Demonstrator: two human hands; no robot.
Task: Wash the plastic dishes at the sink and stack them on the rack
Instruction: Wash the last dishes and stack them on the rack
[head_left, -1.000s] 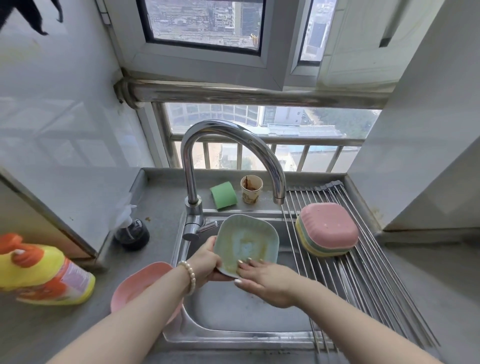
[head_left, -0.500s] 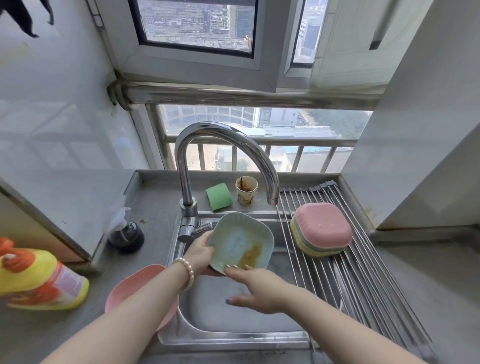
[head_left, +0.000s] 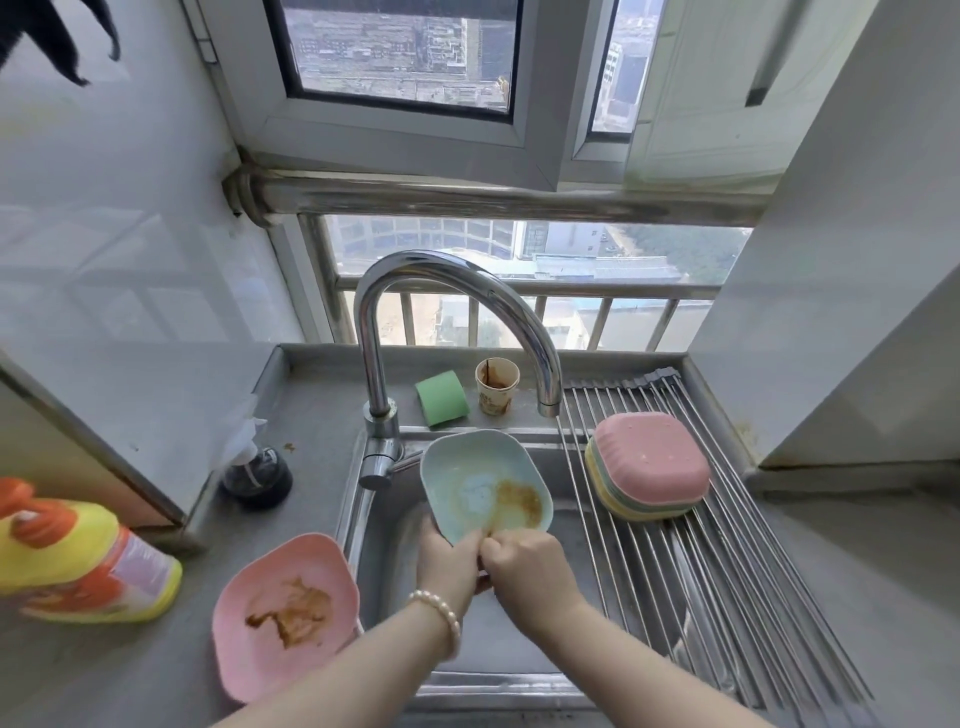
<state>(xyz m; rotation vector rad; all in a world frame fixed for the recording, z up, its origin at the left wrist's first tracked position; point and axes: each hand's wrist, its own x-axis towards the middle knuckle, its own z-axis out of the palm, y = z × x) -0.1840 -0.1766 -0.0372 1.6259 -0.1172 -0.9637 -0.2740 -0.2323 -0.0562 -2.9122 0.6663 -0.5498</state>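
Observation:
A pale green plastic dish (head_left: 478, 480) with a brown smear is tilted up over the steel sink (head_left: 498, 654), below the faucet (head_left: 447, 291). My left hand (head_left: 447, 564) grips its lower edge from the left. My right hand (head_left: 527, 569) is curled against the same near rim, fingers hidden behind it. A pink dish (head_left: 285, 613) with brown stains lies on the counter left of the sink. A stack of upturned dishes, pink on top (head_left: 649, 462), sits on the roll-up wire rack (head_left: 727, 561) over the sink's right side.
A green sponge (head_left: 441, 397) and a stained paper cup (head_left: 496, 385) stand behind the sink. A yellow and orange detergent bottle (head_left: 78, 561) lies at the left edge. A dark round dispenser (head_left: 257, 475) sits by the left wall. Walls close in on both sides.
The dish has been turned and tipped more upright, its smear now at the lower right. My right hand moved from flat under the rim to curled at its near edge.

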